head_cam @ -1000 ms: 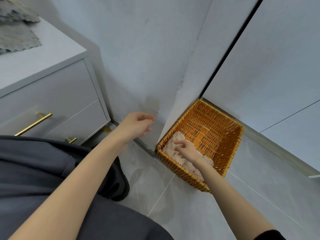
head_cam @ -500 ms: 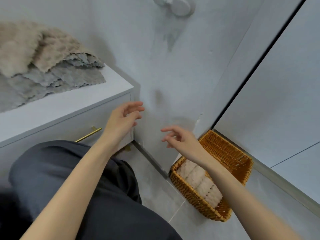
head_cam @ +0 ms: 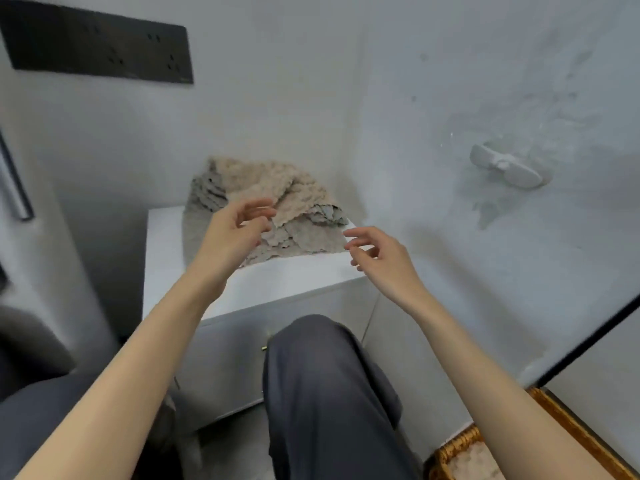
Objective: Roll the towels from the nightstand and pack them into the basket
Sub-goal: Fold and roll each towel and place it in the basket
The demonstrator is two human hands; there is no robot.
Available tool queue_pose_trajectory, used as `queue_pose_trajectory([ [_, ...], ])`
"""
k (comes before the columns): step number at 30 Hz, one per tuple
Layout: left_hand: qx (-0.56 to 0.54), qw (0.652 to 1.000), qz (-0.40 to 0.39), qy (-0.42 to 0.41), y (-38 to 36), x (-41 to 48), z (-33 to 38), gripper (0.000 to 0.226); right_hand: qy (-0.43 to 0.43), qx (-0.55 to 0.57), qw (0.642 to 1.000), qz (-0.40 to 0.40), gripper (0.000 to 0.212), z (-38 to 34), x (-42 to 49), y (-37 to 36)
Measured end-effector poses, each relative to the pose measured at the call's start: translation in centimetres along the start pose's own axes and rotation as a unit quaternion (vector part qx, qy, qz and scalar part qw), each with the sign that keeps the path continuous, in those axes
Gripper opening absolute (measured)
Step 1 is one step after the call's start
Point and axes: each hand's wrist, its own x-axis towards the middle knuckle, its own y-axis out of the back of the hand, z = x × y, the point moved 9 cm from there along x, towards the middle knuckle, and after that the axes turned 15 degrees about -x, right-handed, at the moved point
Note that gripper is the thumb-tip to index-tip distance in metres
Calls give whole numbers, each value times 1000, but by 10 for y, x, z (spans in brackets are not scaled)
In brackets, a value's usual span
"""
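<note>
A heap of beige and grey towels (head_cam: 273,199) lies at the back of the white nightstand (head_cam: 277,282). My left hand (head_cam: 232,233) hovers in front of the heap with loosely spread fingers, holding nothing. My right hand (head_cam: 377,254) hangs over the nightstand's right front corner, fingers relaxed and empty, just right of the towels. The wicker basket (head_cam: 450,455) shows at the bottom right on the floor, with a rolled beige towel (head_cam: 474,465) inside, partly hidden by my right forearm.
A black socket panel (head_cam: 97,50) is on the wall at upper left. A white hook fitting (head_cam: 509,168) sticks out of the right wall. My knee in dark trousers (head_cam: 322,375) is in front of the nightstand's drawers.
My view swung up from the basket to the nightstand. My right hand left the towel in the basket, and both hands rose toward the towel heap.
</note>
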Motion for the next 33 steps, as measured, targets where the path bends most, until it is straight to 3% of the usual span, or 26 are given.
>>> queue_pose_trajectory([
  [9,82,995,59,5,93,25,-9,32,58,-18,997,-49,26,-54,69,-85],
  [17,96,992,75,30,123,44,-43,34,-116,117,982,-89,42,-24,112,-166],
  [20,93,991,89,37,131,46,-56,33,-122,160,977,-66,33,-21,124,-177],
  [23,94,991,91,41,135,49,-65,31,-95,122,988,-15,28,-22,134,-172],
  [28,92,991,91,38,136,57,-67,30,31,98,992,69,21,-56,131,-141],
  [33,25,994,100,42,137,59,-63,26,137,224,964,31,23,-111,113,-108],
])
